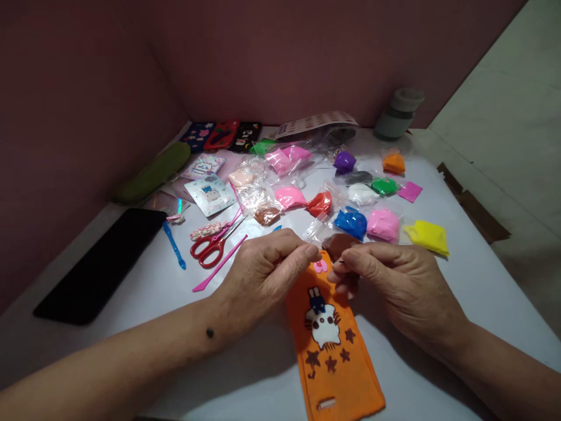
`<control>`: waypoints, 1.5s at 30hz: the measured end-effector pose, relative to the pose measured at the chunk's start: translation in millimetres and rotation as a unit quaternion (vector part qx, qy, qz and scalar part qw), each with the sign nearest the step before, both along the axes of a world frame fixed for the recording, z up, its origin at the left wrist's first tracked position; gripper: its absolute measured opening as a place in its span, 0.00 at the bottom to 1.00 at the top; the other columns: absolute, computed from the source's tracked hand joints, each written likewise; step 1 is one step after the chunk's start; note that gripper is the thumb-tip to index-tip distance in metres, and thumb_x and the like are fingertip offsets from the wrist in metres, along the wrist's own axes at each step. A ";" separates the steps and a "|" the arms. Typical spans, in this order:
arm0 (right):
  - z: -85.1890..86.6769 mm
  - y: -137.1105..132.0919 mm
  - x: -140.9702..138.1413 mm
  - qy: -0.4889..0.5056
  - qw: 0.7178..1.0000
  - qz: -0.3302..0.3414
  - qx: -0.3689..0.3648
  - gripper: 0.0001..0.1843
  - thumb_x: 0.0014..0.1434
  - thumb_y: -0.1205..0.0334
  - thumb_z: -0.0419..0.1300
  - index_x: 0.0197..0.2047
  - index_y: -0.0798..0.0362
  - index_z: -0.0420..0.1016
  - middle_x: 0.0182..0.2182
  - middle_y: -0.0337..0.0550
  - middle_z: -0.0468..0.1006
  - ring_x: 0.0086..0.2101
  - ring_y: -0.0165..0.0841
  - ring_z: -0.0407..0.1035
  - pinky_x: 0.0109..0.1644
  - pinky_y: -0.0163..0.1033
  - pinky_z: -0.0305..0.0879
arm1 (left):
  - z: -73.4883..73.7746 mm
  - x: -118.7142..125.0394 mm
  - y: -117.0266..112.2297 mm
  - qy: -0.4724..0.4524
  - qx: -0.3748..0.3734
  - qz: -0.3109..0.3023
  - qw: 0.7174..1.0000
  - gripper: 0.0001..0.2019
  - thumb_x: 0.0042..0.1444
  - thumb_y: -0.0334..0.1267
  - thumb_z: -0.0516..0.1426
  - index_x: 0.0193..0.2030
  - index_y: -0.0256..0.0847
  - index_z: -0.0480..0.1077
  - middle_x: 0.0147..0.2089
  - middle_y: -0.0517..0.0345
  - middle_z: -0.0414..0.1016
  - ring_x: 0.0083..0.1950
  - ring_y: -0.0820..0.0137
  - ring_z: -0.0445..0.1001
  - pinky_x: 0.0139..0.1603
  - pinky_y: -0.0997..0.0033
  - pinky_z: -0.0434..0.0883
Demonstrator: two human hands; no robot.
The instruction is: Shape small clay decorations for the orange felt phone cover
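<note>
My left hand [267, 266] and my right hand [385, 278] are both pinched closed over the top end of an orange phone case [333, 351] that lies flat on the white table [131, 292]. The case carries a white cat figure, a pink bow and several brown stars. Between my fingertips sits a small clear bag of brown clay [335, 242]; the left fingers pinch its plastic edge. The right fingers are pressed together beside the bag, and what they hold is too small to make out.
Several small bags of coloured clay lie beyond my hands, among them blue [350, 222], pink [383, 225] and yellow [427, 235]. Red scissors [210, 248], a pink modelling tool [219, 264], a blue tool [174, 244] and a black phone [100, 263] lie left. A grey container [398, 114] stands at the back.
</note>
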State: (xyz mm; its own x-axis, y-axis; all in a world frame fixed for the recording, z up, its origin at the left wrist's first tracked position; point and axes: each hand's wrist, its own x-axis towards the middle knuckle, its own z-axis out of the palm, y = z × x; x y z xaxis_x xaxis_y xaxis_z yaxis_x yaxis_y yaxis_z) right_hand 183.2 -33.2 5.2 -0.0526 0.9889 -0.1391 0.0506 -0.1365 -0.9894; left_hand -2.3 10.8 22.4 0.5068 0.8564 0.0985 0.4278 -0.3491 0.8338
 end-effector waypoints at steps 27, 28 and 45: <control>2.1 1.7 -0.8 -0.015 1.000 -0.001 0.007 0.10 0.54 0.54 0.66 0.27 0.51 0.78 0.27 0.40 0.77 0.28 0.27 0.70 0.33 0.31 0.67 | -0.8 -0.4 -0.1 0.000 -0.005 0.008 1.000 0.14 0.62 0.38 0.51 0.30 0.39 0.75 0.30 0.58 0.76 0.32 0.73 0.72 0.32 0.75 0.67; 2.3 1.1 -0.5 -0.017 1.000 0.000 0.006 0.11 0.54 0.54 0.65 0.27 0.51 0.78 0.26 0.40 0.77 0.28 0.26 0.70 0.33 0.30 0.67 | -1.1 -0.5 0.0 -0.001 -0.004 0.007 1.000 0.14 0.62 0.38 0.51 0.30 0.39 0.75 0.30 0.58 0.76 0.32 0.73 0.72 0.32 0.75 0.67; 2.3 -0.4 -1.7 -0.010 1.000 0.001 -0.002 0.10 0.53 0.53 0.66 0.28 0.51 0.79 0.28 0.40 0.78 0.29 0.27 0.71 0.33 0.30 0.68 | -0.5 -1.1 -0.9 0.002 -0.002 0.006 1.000 0.14 0.62 0.38 0.51 0.29 0.39 0.74 0.29 0.59 0.75 0.31 0.74 0.71 0.31 0.77 0.67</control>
